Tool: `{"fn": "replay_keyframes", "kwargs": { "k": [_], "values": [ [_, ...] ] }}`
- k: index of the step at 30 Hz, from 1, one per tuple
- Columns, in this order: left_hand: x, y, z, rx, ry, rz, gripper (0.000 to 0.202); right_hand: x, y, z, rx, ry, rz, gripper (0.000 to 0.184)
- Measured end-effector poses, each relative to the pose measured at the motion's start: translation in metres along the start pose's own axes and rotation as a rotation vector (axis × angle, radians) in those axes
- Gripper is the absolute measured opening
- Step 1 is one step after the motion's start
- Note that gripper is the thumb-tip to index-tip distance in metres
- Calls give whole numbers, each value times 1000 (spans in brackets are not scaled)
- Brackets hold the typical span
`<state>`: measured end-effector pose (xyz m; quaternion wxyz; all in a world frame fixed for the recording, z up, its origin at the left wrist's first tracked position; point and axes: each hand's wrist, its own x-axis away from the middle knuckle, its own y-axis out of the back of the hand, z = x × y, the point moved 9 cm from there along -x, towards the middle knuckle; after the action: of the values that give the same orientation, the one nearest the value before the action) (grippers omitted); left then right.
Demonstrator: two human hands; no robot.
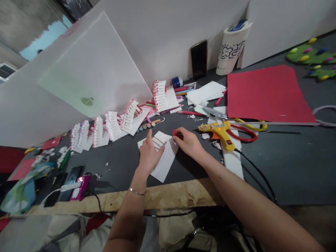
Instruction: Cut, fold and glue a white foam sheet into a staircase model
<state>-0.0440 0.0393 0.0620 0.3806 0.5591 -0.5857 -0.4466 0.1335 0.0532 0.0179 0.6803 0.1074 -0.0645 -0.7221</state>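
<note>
My left hand [149, 154] lies on a white paper sheet [165, 159] with several cut slits, its fingers pressing on the sheet. My right hand [187, 141] pinches a small red piece [174, 132] just past the sheet's right edge; most of that piece is hidden by my fingers. To the right of this hand lies a yellow hot glue gun [219, 134] with a lit orange light, its cord trailing towards me. Red-handled scissors [244, 133] lie partly under the glue gun.
Several pleated white paper pieces with red trim [112, 126] stand in a row along a leaning white board [91, 66]. A red card sheet [270, 94] lies at the back right. Pens, paper scraps and phones surround the grey work surface, with a wooden edge [170, 197] in front.
</note>
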Motion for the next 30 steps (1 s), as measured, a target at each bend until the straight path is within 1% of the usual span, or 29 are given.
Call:
{"fn": "replay_keyframes", "kwargs": {
  "k": [5, 8, 11, 14, 18, 20, 24, 28, 30],
  "values": [
    [1, 0, 2, 49, 3, -29, 87, 3, -1, 11, 161, 94, 21, 7],
    [2, -1, 3, 61, 4, -32, 86, 3, 0, 10, 189, 93, 26, 8],
    [1, -1, 2, 74, 3, -22, 87, 1, 2, 5, 94, 32, 22, 7],
    [1, -2, 1, 64, 13, -1, 86, -2, 3, -3, -68, -39, 19, 6],
    [2, 1, 1, 45, 28, -28, 86, -5, -1, -9, -300, -89, 49, 10],
    [2, 2, 1, 35, 25, -33, 87, -6, -4, -11, -378, -105, 64, 14],
    [1, -1, 1, 10, 17, -17, 86, -6, -6, -11, -461, -117, 78, 20],
    [0, -3, 1, -3, -1, -18, 85, -5, -8, -8, -469, -107, 105, 27],
    [0, -2, 2, 3, -9, -33, 86, -5, -9, -4, -464, -86, 106, 26]
  ]
}}
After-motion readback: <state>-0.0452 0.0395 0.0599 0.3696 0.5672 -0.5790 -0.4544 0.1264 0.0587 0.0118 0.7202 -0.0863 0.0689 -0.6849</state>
